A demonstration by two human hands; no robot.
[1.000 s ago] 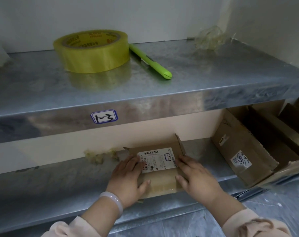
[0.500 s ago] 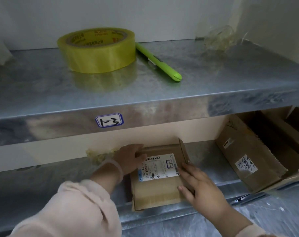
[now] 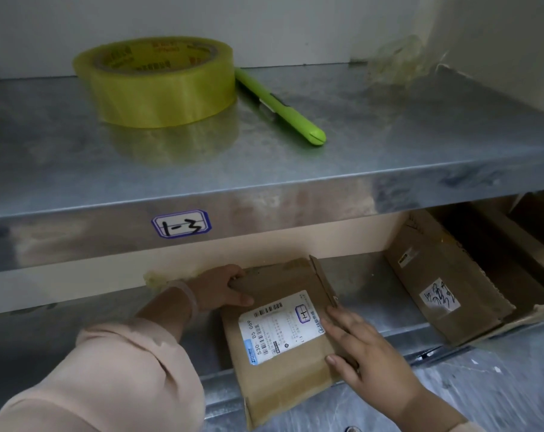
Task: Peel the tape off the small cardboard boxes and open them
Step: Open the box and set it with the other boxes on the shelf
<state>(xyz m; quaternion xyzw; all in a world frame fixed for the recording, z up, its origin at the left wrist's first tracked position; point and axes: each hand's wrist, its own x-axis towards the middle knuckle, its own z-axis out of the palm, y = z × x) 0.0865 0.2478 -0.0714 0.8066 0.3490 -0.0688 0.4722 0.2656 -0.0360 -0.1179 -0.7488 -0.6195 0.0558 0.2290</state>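
Observation:
A small flat cardboard box (image 3: 280, 372) with a white shipping label (image 3: 280, 325) lies on the lower metal shelf (image 3: 367, 285), its near end over the shelf's front edge. My left hand (image 3: 221, 288) grips the box's far left corner, fingers curled over its back edge. My right hand (image 3: 361, 347) lies flat against the box's right side, thumb on the top face. A side flap (image 3: 323, 282) stands up at the box's far right edge. Clear tape runs along the box's near end.
On the upper shelf (image 3: 420, 135), tagged "1-3", sit a yellow tape roll (image 3: 158, 85), a green utility knife (image 3: 280, 107) and a crumpled tape wad (image 3: 395, 60). Opened cardboard boxes (image 3: 445, 285) lie at the lower shelf's right. Old tape residue (image 3: 158, 277) clings to the back wall.
My left hand went from the box's near left side to its far left corner. The box has slid toward me, out over the shelf edge. My right hand stayed on the right side.

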